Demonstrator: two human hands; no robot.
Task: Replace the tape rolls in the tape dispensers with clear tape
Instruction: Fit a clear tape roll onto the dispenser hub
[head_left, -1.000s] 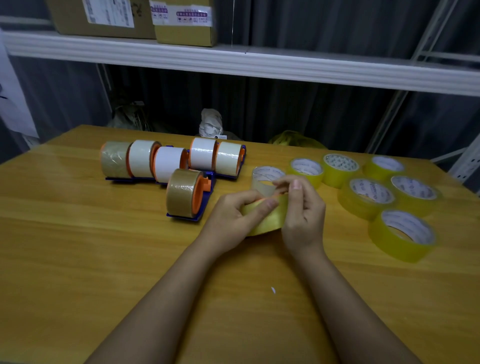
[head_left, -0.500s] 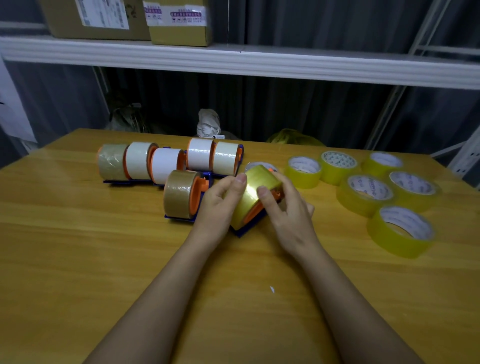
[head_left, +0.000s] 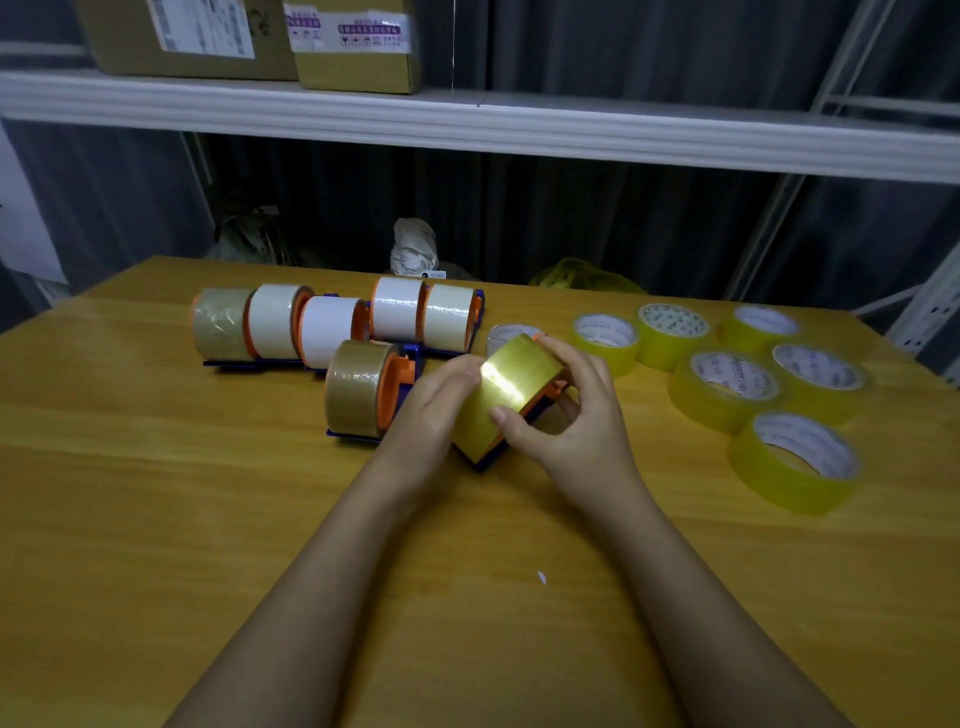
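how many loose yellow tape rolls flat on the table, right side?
6. Two at the back, one far back right, two in the middle, one nearest the camera. The pale roll behind the hands isn't counted; more may be hidden.

A wooden table fills the near scene. Beyond it, a white shelf carries two cardboard boxes far left; dark curtains hang behind.

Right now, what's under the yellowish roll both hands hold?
An orange hub and blue dispenser base show beneath the yellowish roll. Left hand and right hand cover the rest.
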